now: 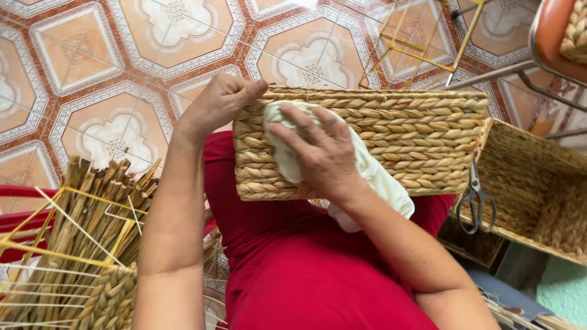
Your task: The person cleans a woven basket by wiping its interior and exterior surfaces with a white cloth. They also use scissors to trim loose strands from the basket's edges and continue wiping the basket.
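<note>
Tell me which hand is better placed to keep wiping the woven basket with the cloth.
Probably the right hand: it presses the white cloth flat on the woven basket. The left hand grips the basket's top corner.

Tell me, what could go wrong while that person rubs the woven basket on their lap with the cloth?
The woven basket rests on the lap, steadied only by the left hand at one corner, so it might tip or slide. The white cloth under the right hand could snag on rough braid ends. The scissors hang on another basket's rim near the elbow and might get knocked off.
</note>
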